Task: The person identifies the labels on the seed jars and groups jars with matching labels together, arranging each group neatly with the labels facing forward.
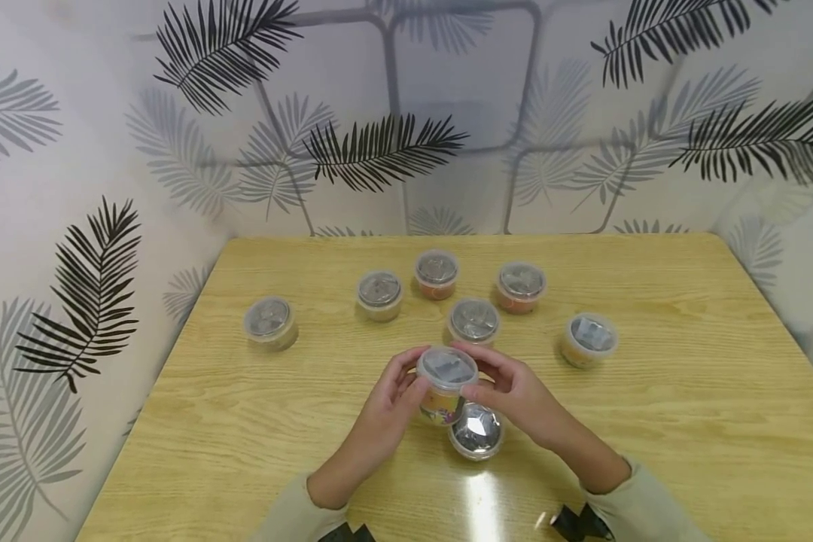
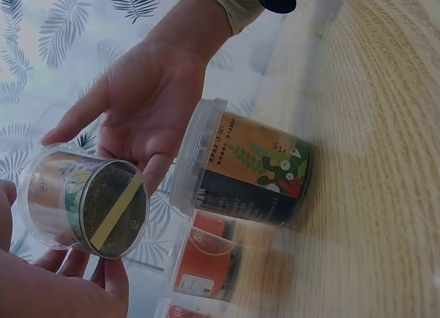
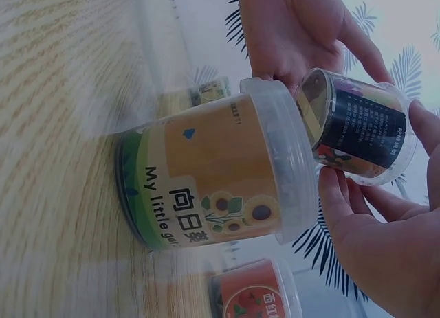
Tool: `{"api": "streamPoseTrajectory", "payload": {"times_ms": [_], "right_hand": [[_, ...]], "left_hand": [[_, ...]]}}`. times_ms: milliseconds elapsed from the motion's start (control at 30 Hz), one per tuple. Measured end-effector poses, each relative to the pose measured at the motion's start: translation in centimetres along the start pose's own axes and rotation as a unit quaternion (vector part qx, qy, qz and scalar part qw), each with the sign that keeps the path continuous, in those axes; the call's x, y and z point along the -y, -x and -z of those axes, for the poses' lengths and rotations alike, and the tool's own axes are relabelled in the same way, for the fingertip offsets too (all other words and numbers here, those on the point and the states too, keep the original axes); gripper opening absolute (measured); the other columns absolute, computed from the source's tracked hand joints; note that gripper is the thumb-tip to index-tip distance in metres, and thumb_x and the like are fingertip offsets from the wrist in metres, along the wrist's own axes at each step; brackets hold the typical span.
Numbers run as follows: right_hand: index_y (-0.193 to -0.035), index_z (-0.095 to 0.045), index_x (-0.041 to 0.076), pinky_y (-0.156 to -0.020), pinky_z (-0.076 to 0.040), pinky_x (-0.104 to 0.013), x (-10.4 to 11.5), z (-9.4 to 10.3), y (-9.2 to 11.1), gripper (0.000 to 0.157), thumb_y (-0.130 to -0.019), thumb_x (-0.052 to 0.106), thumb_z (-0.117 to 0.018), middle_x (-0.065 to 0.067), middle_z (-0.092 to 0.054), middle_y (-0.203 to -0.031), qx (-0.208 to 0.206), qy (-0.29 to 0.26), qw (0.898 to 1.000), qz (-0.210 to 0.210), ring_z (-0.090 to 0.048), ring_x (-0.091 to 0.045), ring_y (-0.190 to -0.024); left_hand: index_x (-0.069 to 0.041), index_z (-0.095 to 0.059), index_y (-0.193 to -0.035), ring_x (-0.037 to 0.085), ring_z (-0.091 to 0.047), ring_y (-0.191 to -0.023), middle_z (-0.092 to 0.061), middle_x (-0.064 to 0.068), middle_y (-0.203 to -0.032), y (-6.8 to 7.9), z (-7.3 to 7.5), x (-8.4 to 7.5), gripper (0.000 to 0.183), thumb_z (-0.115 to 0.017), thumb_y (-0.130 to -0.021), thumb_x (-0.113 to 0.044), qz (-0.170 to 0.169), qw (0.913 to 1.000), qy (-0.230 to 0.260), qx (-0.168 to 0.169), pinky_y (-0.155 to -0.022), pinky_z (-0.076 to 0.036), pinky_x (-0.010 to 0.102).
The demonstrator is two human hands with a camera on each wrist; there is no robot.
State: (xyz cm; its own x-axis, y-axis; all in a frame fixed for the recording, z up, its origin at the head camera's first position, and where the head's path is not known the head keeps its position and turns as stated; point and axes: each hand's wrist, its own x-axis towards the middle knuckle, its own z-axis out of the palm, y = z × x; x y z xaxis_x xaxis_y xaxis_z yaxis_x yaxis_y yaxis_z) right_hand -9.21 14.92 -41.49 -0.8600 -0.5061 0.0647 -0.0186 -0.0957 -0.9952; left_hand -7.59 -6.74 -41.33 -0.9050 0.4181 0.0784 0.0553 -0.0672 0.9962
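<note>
Between both hands, a clear lidded plastic cup (image 1: 440, 399) with a printed label is held above the table. My left hand (image 1: 388, 399) grips its left side, thumb toward me and fingers behind. From the right, my right hand (image 1: 523, 393) holds it at the rim with thumb and fingers. The cup tilts so that its base (image 2: 117, 208), dark inside with a yellow strip across it, shows in the left wrist view. Just below the hands stands another lidded cup (image 1: 476, 433), whose label (image 3: 227, 174) in the right wrist view bears sunflowers and "My little garden".
Several similar cups stand around on the wooden table (image 1: 684, 376): one far left (image 1: 271, 322), one right (image 1: 589, 340), one right behind the hands (image 1: 474, 320), others toward the back. A leaf-patterned backdrop (image 1: 352, 75) rises behind the table.
</note>
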Motion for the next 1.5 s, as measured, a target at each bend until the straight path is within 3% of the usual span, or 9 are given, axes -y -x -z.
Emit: {"api": "streamPoseTrajectory", "payload": {"times_ms": [233, 467, 900, 1300, 1500], "right_hand": [[-0.139, -0.038, 0.001, -0.092, -0.046, -0.033, -0.13, 0.07, -0.17, 0.052, -0.091, 0.007, -0.059, -0.016, -0.044, -0.135, -0.008, 0.002, 1.000, 0.021, -0.048, -0.025, -0.119], [-0.133, -0.045, 0.001, -0.093, -0.045, -0.032, -0.02, 0.08, -0.07, 0.047, -0.090, 0.008, -0.061, -0.016, -0.050, -0.129, -0.036, 0.011, 0.999, 0.016, -0.051, -0.023, -0.117], [-0.143, -0.031, 0.001, -0.091, -0.046, -0.032, 0.06, 0.03, 0.21, 0.054, -0.094, 0.007, -0.054, -0.017, -0.034, -0.143, 0.033, -0.027, 0.999, 0.010, -0.043, -0.024, -0.124], [-0.143, -0.031, 0.001, -0.088, -0.048, -0.032, 0.12, -0.11, 0.13, 0.059, -0.092, 0.008, -0.059, -0.017, -0.031, -0.143, 0.031, -0.012, 0.999, 0.005, -0.048, -0.025, -0.118], [-0.142, -0.032, 0.001, -0.090, -0.047, -0.034, 0.15, -0.03, 0.06, 0.058, -0.091, 0.007, -0.059, -0.016, -0.034, -0.142, 0.029, -0.016, 0.999, 0.007, -0.046, -0.027, -0.120]], "left_hand": [[-0.013, -0.036, -0.138, 0.020, -0.041, -0.125, -0.039, 0.007, -0.137, 0.20, 0.33, -0.14, 0.037, -0.038, -0.102, -0.020, -0.025, 0.9997, 0.001, -0.008, -0.103, -0.035, 0.034], [-0.014, -0.040, -0.136, 0.020, -0.044, -0.122, -0.043, 0.005, -0.135, 0.20, 0.50, -0.09, 0.035, -0.039, -0.102, -0.021, -0.026, 0.9993, 0.005, -0.027, -0.097, -0.040, 0.037], [-0.014, -0.037, -0.138, 0.024, -0.044, -0.118, -0.039, 0.007, -0.136, 0.03, 0.10, -0.17, 0.040, -0.047, -0.099, -0.019, 0.005, 0.9998, 0.011, -0.014, -0.095, -0.042, 0.032], [-0.015, -0.034, -0.140, 0.023, -0.044, -0.118, -0.041, 0.008, -0.135, 0.19, -0.24, -0.13, 0.045, -0.050, -0.098, -0.017, 0.020, 0.9997, 0.015, 0.007, -0.094, -0.042, 0.030], [-0.016, -0.039, -0.138, 0.020, -0.046, -0.119, -0.047, 0.007, -0.131, 0.30, -0.02, -0.17, 0.039, -0.045, -0.100, -0.022, 0.012, 0.9998, -0.010, -0.015, -0.096, -0.042, 0.031]]}}
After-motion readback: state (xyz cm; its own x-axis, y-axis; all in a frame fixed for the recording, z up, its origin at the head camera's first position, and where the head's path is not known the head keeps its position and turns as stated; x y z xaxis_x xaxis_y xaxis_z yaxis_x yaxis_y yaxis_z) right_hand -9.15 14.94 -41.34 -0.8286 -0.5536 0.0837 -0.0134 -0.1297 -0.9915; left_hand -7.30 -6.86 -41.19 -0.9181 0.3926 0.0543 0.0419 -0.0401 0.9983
